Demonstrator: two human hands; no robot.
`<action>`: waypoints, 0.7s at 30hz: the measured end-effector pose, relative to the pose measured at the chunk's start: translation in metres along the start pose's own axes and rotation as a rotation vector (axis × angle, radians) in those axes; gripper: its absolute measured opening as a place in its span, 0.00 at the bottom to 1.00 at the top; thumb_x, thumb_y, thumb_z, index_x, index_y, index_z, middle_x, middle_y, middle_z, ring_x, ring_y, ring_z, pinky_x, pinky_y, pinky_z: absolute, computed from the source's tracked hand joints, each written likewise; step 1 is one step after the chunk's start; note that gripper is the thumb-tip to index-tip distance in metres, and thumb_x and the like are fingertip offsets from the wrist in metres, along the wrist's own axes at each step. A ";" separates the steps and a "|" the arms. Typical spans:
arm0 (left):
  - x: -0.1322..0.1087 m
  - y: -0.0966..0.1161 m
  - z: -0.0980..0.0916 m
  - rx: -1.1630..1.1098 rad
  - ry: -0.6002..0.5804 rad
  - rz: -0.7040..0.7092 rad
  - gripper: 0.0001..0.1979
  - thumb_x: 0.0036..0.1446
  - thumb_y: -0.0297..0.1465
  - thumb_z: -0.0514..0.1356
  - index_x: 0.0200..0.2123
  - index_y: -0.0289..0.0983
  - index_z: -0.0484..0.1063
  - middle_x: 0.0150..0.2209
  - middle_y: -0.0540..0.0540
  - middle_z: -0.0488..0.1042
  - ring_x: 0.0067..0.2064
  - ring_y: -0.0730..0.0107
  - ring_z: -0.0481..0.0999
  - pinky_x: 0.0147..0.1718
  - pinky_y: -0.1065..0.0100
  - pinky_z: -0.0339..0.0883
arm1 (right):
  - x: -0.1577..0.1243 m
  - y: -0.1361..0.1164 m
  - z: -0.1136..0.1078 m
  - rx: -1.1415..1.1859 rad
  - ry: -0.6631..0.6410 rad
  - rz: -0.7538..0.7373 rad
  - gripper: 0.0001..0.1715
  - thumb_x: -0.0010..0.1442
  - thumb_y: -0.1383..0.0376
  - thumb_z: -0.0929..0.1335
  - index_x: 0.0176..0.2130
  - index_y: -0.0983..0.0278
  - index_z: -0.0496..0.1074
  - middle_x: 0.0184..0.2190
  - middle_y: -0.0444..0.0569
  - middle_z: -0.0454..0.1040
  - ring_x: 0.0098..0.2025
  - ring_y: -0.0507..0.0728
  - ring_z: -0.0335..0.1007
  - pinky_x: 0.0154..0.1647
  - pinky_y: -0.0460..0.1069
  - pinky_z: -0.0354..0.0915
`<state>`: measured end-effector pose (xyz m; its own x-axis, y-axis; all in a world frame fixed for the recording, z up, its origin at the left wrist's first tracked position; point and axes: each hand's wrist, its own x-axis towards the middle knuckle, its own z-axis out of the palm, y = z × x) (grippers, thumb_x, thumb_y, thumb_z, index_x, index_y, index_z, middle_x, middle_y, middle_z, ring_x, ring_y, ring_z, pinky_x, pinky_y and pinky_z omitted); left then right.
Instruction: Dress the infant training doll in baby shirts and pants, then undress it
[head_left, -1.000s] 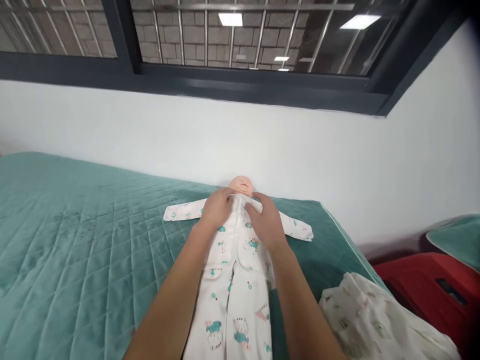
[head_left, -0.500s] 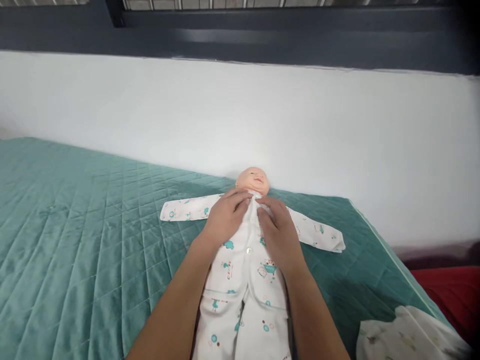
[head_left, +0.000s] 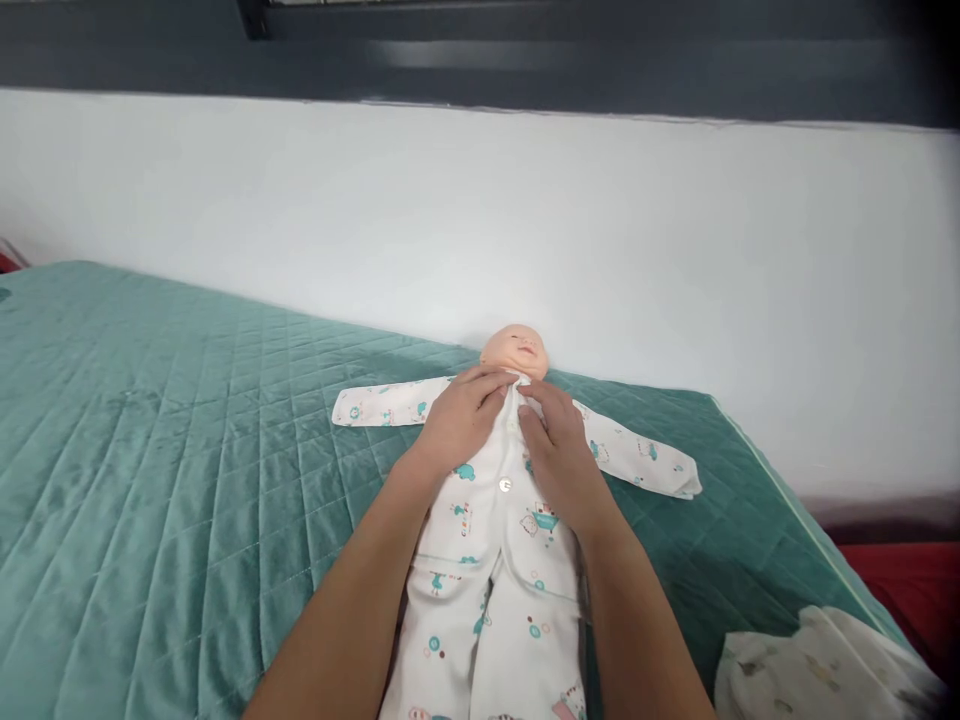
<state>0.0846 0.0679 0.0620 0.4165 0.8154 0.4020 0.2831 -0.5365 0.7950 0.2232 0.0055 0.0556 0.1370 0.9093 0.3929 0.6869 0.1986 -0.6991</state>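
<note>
A baby doll (head_left: 516, 350) lies on its back, its head by the wall. It wears a white printed shirt (head_left: 480, 510) with long sleeves spread to both sides, and white printed trousers (head_left: 442, 660). My left hand (head_left: 463, 425) rests on the chest, thumb and fingers pinching the shirt's front edge just below the neck. On the other edge, my right hand (head_left: 559, 440) has its fingers bent and closed on the cloth near the collar. A round button (head_left: 505, 485) shows lower on the front. The cloth between my fingertips is partly hidden.
A green quilted cover (head_left: 187, 430) spreads under the doll. Behind it stands a white wall (head_left: 375, 220) below a dark window frame (head_left: 480, 60). A crumpled white printed cloth (head_left: 817, 665) lies at the lower right, near red fabric (head_left: 907, 590) beyond the edge.
The view has tilted down a little, and the scene sits slightly further right. Both hands stay at the shirt's neckline, with only small shifts of the fingers.
</note>
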 end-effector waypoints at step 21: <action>0.000 0.002 -0.002 0.045 -0.046 0.028 0.19 0.66 0.27 0.47 0.49 0.43 0.76 0.56 0.49 0.73 0.60 0.68 0.69 0.61 0.65 0.62 | -0.003 -0.011 -0.001 0.096 0.040 0.227 0.28 0.64 0.55 0.62 0.61 0.56 0.62 0.61 0.51 0.65 0.60 0.64 0.61 0.59 0.62 0.60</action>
<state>0.0834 0.0676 0.0643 0.4641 0.7897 0.4012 0.3092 -0.5689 0.7621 0.2159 0.0001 0.0633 0.3096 0.9198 0.2411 0.5643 0.0264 -0.8252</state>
